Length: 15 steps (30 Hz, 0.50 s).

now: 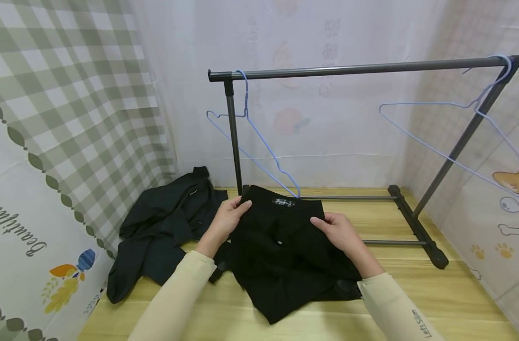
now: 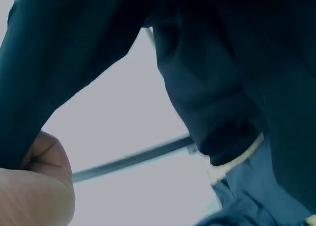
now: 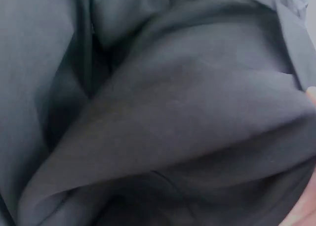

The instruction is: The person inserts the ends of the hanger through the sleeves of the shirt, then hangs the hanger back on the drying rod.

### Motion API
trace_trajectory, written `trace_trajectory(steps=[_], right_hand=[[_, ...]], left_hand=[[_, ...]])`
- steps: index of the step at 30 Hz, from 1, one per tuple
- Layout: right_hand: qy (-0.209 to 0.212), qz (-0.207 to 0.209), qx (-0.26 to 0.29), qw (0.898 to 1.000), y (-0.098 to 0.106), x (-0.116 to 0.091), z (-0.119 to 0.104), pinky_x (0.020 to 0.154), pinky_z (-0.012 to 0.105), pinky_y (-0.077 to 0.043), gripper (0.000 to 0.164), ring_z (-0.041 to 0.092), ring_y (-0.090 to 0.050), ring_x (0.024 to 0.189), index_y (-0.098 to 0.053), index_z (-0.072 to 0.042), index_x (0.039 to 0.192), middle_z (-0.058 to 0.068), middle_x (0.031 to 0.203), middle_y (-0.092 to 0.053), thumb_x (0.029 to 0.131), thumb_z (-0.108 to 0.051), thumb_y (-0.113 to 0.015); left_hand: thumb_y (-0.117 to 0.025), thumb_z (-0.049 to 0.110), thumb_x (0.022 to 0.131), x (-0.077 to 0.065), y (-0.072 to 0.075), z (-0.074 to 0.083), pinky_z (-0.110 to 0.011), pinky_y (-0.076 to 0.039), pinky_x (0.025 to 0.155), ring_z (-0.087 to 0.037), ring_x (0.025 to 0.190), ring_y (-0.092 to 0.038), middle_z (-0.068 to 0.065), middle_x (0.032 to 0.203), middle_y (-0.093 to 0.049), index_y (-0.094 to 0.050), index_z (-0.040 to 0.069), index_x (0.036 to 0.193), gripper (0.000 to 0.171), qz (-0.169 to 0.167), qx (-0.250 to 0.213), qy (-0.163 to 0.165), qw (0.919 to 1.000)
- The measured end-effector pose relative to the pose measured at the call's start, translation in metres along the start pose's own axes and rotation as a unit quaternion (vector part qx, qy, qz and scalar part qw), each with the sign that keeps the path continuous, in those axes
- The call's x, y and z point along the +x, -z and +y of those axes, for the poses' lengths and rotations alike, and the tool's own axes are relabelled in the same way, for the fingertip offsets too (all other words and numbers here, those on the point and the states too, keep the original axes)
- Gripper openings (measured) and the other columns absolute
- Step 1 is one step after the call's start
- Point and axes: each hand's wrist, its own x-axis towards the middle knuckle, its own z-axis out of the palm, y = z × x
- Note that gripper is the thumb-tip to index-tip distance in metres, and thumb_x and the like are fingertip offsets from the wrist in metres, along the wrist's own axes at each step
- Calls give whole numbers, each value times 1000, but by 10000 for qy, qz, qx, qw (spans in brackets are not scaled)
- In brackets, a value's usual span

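Note:
Black pants (image 1: 285,265) are held up in front of me by the waistband, which has a printed label inside and a small pale button below. My left hand (image 1: 227,218) pinches the waistband's left corner. The right hand (image 1: 340,232) grips the other side, its thumb on the front of the cloth. Dark cloth of the pants (image 2: 207,87) fills much of the left wrist view, with part of the left hand (image 2: 39,191) at the lower left. In the right wrist view, folds of the pants (image 3: 173,117) cover nearly everything, and only fingers show at the right edge.
A dark garment (image 1: 169,222) lies crumpled on the wooden surface (image 1: 468,303) to the left. Behind stands a black metal rack (image 1: 349,70), with one blue hanger (image 1: 268,147) at its left end and another hanger (image 1: 430,147) at the right. Patterned cloth walls (image 1: 93,94) surround the surface.

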Motion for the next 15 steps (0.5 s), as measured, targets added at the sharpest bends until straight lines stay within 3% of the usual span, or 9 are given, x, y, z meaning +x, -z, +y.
trace_trajectory(steps=[2, 4, 6, 9, 13, 15], right_hand=[[-52, -87, -167, 9998, -3, 1, 1, 66, 35, -42, 39, 21, -54, 71, -65, -4, 83, 4, 70, -56, 100, -38, -59], [-153, -155, -323, 9992, -7, 2, 6, 66, 36, -41, 37, 21, -54, 71, -66, -5, 83, 4, 70, -56, 101, -37, -58], [-274, -227, -595, 9976, -11, 2, 15, 63, 35, -38, 37, 19, -49, 65, -62, -6, 78, 2, 65, -50, 102, -35, -58], [-474, -298, -924, 9942, -18, 0, 28, 59, 33, -34, 40, 17, -37, 56, -50, -10, 68, 0, 59, -38, 102, -31, -58], [-728, -343, -1057, 9911, -25, -5, 41, 56, 31, -30, 46, 15, -27, 51, -36, -14, 63, -2, 56, -29, 100, -27, -60], [-828, -370, -1020, 9907, -28, -7, 45, 56, 30, -29, 47, 15, -27, 51, -35, -15, 62, -2, 55, -28, 100, -27, -60]], left_hand=[[-51, 22, 106, -3, 6, -3, -43, -51, 93, -30, 112, -63, -16, 123, -66, -60, 4, 134, 35, -104, 236, -22, 9997], [-52, 21, 105, -6, 9, -10, -42, -51, 93, -28, 111, -63, -13, 121, -67, -62, 5, 132, 33, -166, 606, -44, 9980], [-53, 19, 104, -10, 7, -21, -39, -54, 83, -27, 94, -67, -12, 104, -70, -68, 5, 120, 26, -226, 979, -14, 9949], [-55, 21, 103, -17, 0, -38, -43, -50, 93, -30, 110, -62, -16, 119, -66, -64, 1, 127, 32, -138, 1609, 237, 9866], [-57, 27, 103, -25, -12, -55, -55, -37, 106, -41, 134, -43, -24, 146, -45, -46, -4, 145, 53, -28, 1733, 600, 9830], [-58, 29, 102, -27, -17, -60, -53, -41, 103, -38, 130, -48, -20, 141, -52, -53, 0, 140, 48, 109, 1649, 554, 9847]])
